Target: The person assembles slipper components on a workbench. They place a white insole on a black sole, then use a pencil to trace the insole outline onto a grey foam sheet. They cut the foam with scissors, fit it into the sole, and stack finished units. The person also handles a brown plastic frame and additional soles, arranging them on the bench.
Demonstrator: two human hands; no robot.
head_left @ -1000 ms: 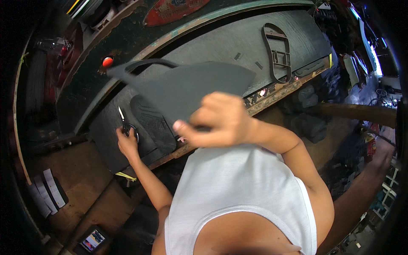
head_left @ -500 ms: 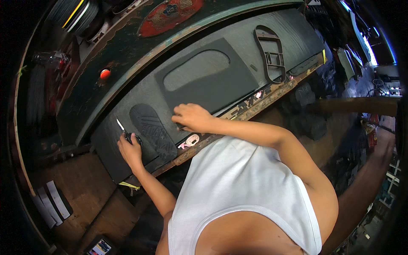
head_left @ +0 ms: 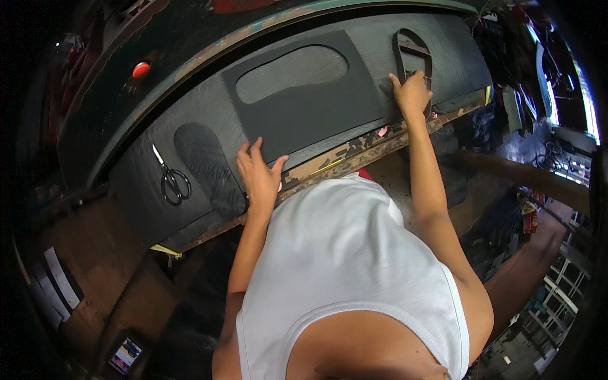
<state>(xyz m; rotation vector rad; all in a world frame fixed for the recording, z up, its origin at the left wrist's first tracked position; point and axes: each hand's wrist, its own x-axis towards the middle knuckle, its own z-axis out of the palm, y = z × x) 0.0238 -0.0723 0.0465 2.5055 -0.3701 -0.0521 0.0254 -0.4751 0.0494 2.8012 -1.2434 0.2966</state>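
Two bare hands are laid on the work, neither clenched around anything. The left hand is spread flat, fingers released and splayed, pressed onto the near left corner of a dark grey rectangular sheet of felt-like board with an oval cut-out. The thumb is seen at the sheet's near edge. The right hand is placed at the far right side of the same sheet, its fingertips extended and pressed down where the sheet meets a dark oval frame-shaped template with cross bars; whether anything is pinched under this hand cannot be told.

The sheet is laid flat, spanning the space between the two hands, on a larger grey sheet of rough material that covers the long worn wooden workbench. Just left of the left fingers, a dark textured sole-shaped piece is laid on the grey sheet. Further left of that piece, a pair of scissors with dark handles and bright blades is lying shut. Beyond the fingers, well apart at the far left, a small red round object is seen on the dark curved surface behind the bench.
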